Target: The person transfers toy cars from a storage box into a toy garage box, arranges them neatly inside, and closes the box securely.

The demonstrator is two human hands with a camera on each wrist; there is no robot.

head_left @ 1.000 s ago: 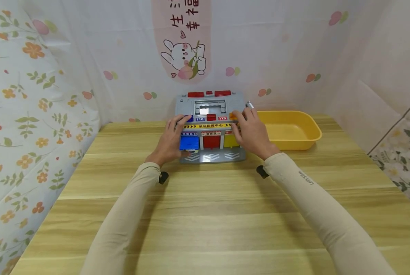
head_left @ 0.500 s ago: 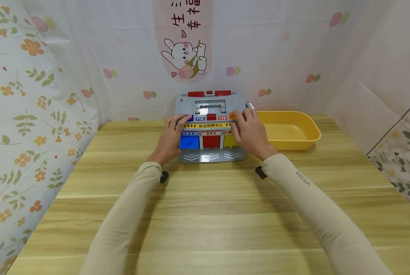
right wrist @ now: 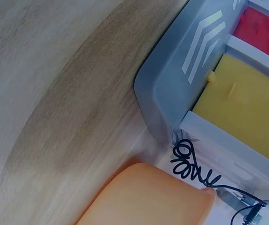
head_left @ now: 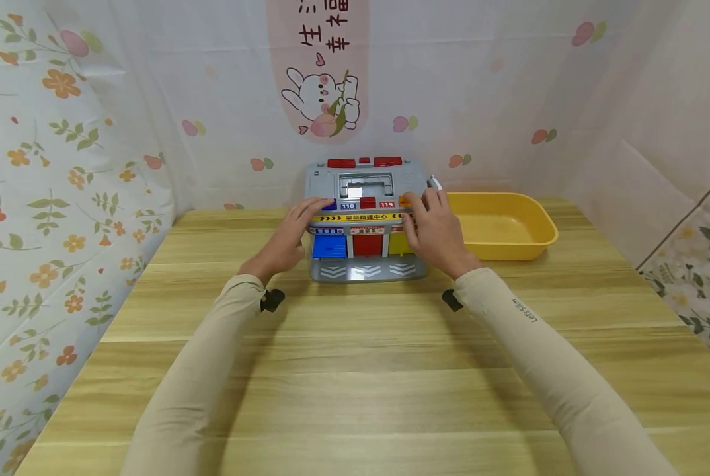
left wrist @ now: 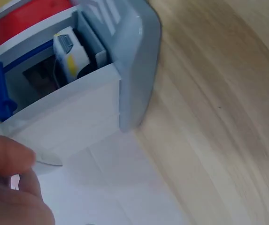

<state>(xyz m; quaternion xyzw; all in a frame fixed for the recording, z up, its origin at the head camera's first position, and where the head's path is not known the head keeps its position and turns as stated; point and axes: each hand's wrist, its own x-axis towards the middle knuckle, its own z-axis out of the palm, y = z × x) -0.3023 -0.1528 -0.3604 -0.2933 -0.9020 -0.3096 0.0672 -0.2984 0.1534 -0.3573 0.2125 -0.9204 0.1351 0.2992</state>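
Observation:
A grey toy emergency station (head_left: 367, 228) stands against the back wall between both hands. My left hand (head_left: 286, 241) rests at its left end, fingertips on the blue button (head_left: 331, 204). Below, the blue door (head_left: 329, 247) is swung up. Through that bay, in the left wrist view, a small white toy vehicle (left wrist: 71, 55) shows. My right hand (head_left: 435, 228) is over the station's right end, with fingers at the orange button (head_left: 404, 201) and thumb against the front. The red door (head_left: 367, 246) and yellow door (head_left: 399, 244) are down.
Behind the right hand sits a yellow plastic basin (head_left: 504, 228). A coiled black cord (right wrist: 190, 161) hangs by the station's right side. Patterned cloth (head_left: 450, 79) covers the wall behind the wooden table (head_left: 355, 377).
The left hand has drawn a little to the left, its thumb moving away from the blue door's bay while the fingertips stay at the blue button. My right hand keeps its place.

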